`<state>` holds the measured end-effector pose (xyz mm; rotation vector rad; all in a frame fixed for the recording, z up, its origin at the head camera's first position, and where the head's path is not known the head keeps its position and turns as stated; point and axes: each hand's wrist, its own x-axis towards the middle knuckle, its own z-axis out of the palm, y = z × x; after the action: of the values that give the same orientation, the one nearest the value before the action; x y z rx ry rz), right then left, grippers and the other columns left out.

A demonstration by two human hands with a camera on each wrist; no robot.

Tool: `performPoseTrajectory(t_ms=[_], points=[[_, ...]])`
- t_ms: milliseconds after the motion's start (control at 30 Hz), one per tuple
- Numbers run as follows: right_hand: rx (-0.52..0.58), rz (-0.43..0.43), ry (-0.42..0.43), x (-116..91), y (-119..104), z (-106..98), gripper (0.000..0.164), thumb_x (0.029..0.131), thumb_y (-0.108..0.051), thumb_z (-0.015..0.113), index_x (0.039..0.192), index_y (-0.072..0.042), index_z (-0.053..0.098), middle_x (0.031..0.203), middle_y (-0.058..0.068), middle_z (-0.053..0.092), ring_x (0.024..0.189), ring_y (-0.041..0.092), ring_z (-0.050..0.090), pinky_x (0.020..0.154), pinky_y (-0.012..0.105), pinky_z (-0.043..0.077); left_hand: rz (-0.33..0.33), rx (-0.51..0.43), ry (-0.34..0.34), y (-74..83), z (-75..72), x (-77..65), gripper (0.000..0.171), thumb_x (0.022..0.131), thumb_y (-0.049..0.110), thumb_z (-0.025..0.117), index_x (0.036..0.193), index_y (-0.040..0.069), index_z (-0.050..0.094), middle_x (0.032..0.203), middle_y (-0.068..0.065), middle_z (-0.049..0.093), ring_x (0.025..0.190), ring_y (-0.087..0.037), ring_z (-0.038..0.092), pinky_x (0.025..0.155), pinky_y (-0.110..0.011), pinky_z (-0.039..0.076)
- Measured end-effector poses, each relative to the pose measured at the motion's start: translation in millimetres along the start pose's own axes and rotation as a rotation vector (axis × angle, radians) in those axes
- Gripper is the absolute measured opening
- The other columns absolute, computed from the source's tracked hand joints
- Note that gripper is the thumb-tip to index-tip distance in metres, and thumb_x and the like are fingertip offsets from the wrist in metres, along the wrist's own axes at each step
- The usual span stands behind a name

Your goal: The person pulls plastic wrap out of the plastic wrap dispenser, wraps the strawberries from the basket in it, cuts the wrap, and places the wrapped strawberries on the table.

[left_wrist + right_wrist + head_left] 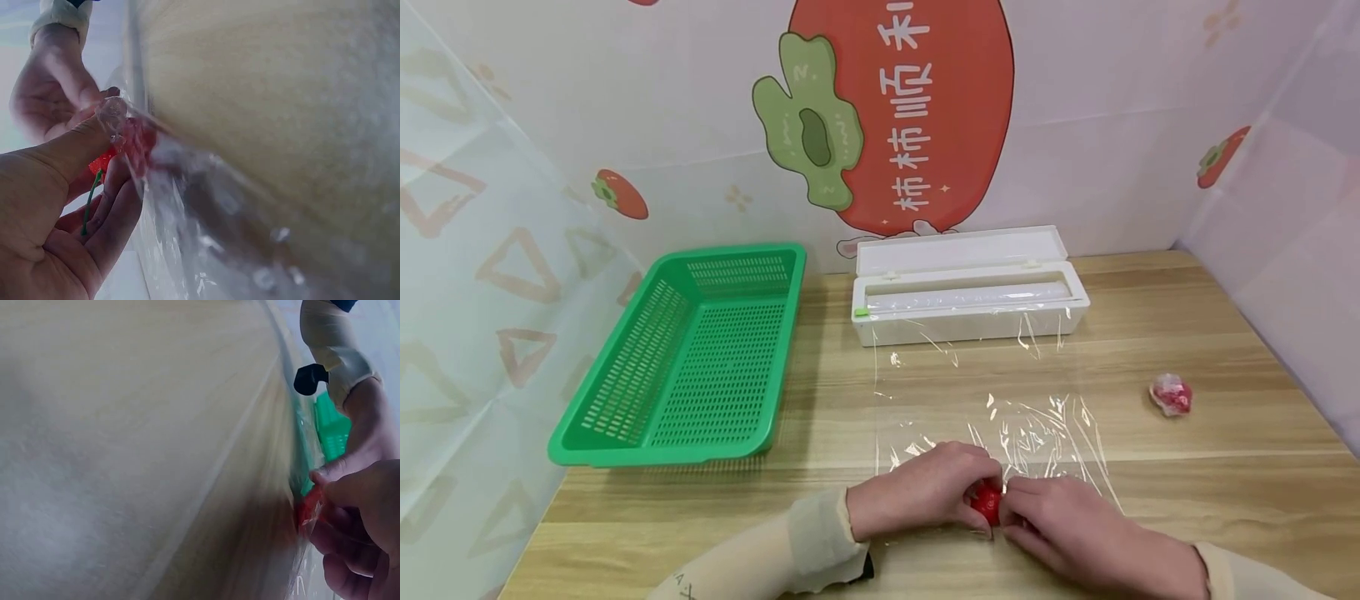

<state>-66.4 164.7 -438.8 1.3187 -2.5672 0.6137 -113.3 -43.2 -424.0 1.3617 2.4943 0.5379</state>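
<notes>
A small red fruit [986,505] with a thin green stem [91,203] sits between the two hands, close to the table's near side. My left hand [925,492] holds it between thumb and curled fingers, with clear cling film [181,181] drawn over part of it. From the other side my right hand [1063,521] pinches the film against the fruit. The cling film runs back over the table to a white dispenser box [973,327] with its lid up and a roll inside. The fingers partly hide the fruit.
A green plastic basket [718,375] with slotted walls stands at the left. On the right side of the table [1240,467] lies a small red item wrapped in film [1171,394]. A printed cloth wall rises behind the box.
</notes>
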Motion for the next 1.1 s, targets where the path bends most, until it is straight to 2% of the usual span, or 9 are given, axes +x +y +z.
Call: performPoseTrajectory(t_ms=[100,200,567,767,967,1100], points=[[0.027,0.029,0.011,3,2,-1,0.024,0.08,-0.021,0.079,0.083,-0.032,0.057,0.081,-0.025,0.05,0.069,-0.012,0.042,0.06,0.008,0.037,-0.009,-0.019,-0.008,0.5,0.3,0.2,0.028,0.075,0.031,0.086,0.091,0.023,0.066,0.083,0.017,0.06,0.076,0.008,0.049,0.07,-0.004,0.038],[0.052,0.049,0.009,4,4,-2,0.025,0.081,-0.021,0.078,0.084,-0.033,0.057,0.082,-0.026,0.051,0.069,-0.012,0.043,0.059,0.007,0.037,-0.016,-0.023,-0.008,0.2,0.6,-0.2,0.03,0.074,0.034,0.087,0.092,0.022,0.066,0.083,0.016,0.059,0.075,0.007,0.049,0.069,-0.004,0.038],[0.098,0.085,0.047,8,6,0,0.029,0.078,-0.018,0.079,0.081,-0.034,0.055,0.077,-0.026,0.049,0.065,-0.012,0.041,0.057,0.004,0.033,-0.018,0.009,0.001,-0.6,0.8,-2.0,0.034,0.072,0.038,0.087,0.093,0.023,0.066,0.084,0.016,0.059,0.076,0.006,0.048,0.067,-0.004,0.037],[0.1,0.122,0.045,9,6,0,0.03,0.077,-0.017,0.078,0.08,-0.034,0.054,0.075,-0.025,0.047,0.065,-0.012,0.04,0.057,0.006,0.032,-0.018,0.015,-0.015,0.4,-2.3,-3.5,0.028,0.075,0.03,0.086,0.095,0.023,0.068,0.088,0.014,0.062,0.079,0.006,0.051,0.069,-0.003,0.039],[0.095,0.123,0.053,9,6,1,0.031,0.076,-0.016,0.079,0.079,-0.033,0.053,0.075,-0.024,0.046,0.065,-0.012,0.039,0.057,0.007,0.032,0.026,0.0,-0.05,0.0,-8.9,-6.4,0.019,0.08,0.017,0.076,0.099,0.021,0.072,0.097,0.011,0.062,0.077,0.007,0.051,0.067,-0.001,0.038],[0.098,0.13,0.054,9,7,1,0.03,0.077,-0.016,0.078,0.08,-0.033,0.054,0.075,-0.024,0.046,0.065,-0.011,0.039,0.057,0.007,0.033,0.047,-0.004,-0.063,-0.6,-10.5,-7.0,0.014,0.088,0.017,0.064,0.098,0.022,0.072,0.104,0.009,0.062,0.085,0.007,0.054,0.075,-0.002,0.041]])
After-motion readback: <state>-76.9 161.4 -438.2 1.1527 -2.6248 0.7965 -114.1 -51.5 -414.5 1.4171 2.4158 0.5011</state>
